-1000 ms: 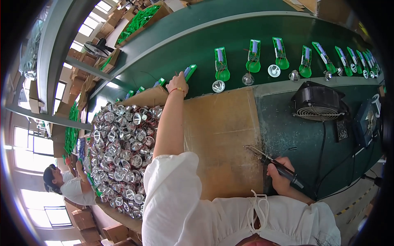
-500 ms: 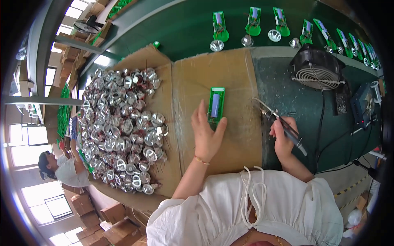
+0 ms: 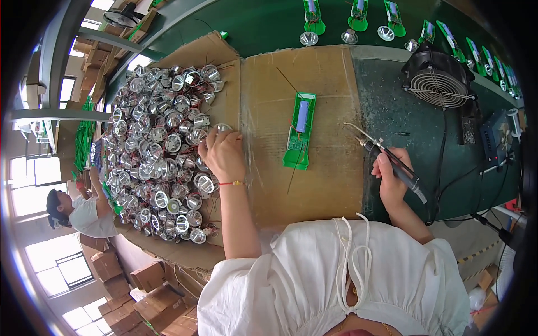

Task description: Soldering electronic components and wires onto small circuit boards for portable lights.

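Note:
At the right edge of the pile of shiny reflector cups (image 3: 151, 151), my left hand (image 3: 225, 159) has its fingers bent around one silver reflector cup (image 3: 223, 128). Part of that cup is hidden by the fingers. My right hand (image 3: 390, 173) grips a soldering iron (image 3: 400, 171) with a thin metal feed tube; its tip points up and left, off the table. Between my hands lies a green lamp housing (image 3: 296, 159) on cardboard. It contains a blue-purple cylindrical battery (image 3: 302, 116) and a green circuit board, and thin wires stick out of it.
A black fan (image 3: 437, 84) with a wire grille stands at the back right. Beyond it runs a row of green housings (image 3: 358, 17) with reflector cups. A blue soldering station (image 3: 493, 143) sits far right, cables trailing. Another person (image 3: 89, 215) is at the far left.
My left hand has left the green housing and moved left to the pile, closing around a reflector cup. The housing now lies alone, its wires showing. The right hand still holds the iron.

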Demonstrator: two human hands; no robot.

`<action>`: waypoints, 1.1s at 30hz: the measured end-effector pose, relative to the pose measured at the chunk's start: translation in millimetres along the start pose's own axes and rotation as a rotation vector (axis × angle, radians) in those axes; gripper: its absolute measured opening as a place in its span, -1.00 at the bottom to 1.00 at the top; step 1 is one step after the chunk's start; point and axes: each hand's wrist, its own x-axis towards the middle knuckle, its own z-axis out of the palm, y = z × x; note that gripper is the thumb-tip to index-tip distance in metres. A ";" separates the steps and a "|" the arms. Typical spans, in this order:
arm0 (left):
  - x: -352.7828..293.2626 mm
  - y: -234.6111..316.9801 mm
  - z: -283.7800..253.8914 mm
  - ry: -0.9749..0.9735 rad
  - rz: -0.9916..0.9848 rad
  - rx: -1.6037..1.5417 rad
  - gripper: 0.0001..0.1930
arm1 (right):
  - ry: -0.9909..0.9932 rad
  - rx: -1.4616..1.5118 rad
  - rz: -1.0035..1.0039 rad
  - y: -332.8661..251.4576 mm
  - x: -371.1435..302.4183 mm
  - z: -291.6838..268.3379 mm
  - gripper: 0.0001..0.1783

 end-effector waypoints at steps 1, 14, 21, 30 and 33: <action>0.2 7.9 -5.9 -0.076 -0.005 -0.018 -0.95 | -0.021 -0.005 0.026 -0.2 -2.4 0.1 -0.81; -42.7 53.7 -21.1 -0.316 -0.294 -0.748 -0.68 | -0.184 0.000 0.056 -3.8 -13.7 17.1 -0.83; -59.3 44.9 -12.8 -0.308 -0.436 -0.936 -0.74 | -0.198 0.006 0.085 -3.5 -15.3 20.0 -0.83; -54.9 54.8 -15.2 -0.415 -0.568 -1.108 -0.81 | -0.259 -0.080 -0.017 -3.2 -13.4 18.3 -0.82; -50.2 62.5 -13.9 -0.348 -0.340 -0.970 -0.87 | -0.295 -0.163 -0.111 -3.9 -12.8 21.2 -0.82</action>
